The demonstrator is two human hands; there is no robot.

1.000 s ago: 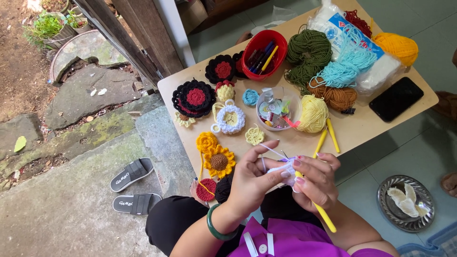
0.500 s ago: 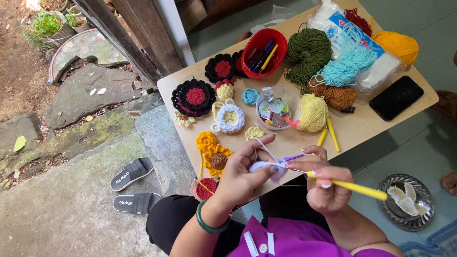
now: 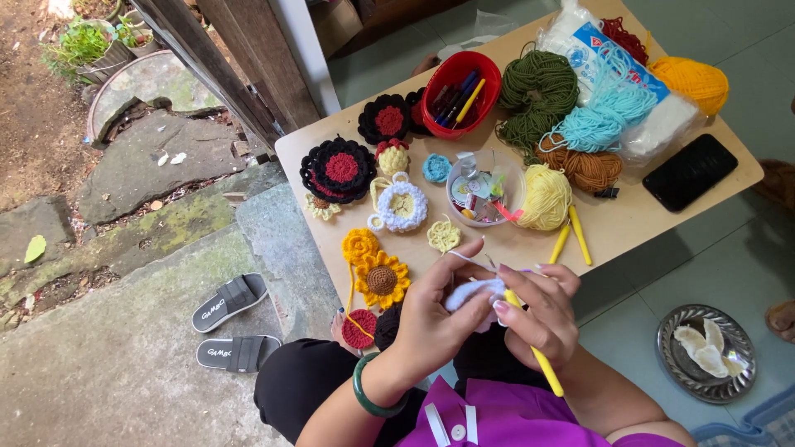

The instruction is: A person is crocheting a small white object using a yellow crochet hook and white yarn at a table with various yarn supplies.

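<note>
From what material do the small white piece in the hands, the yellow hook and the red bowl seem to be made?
White piece: soft yarn, matte and fuzzy, with looped stitches; the fibre is unclear.
Yellow hook, in the right hand: probably plastic, smooth and evenly coloured.
Red bowl: likely plastic, glossy, thin-rimmed.

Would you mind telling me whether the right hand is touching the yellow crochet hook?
Touching. The head view shows the right hand wrapped around the yellow crochet hook, whose handle sticks out below the fingers, at the pale crochet piece.
</note>
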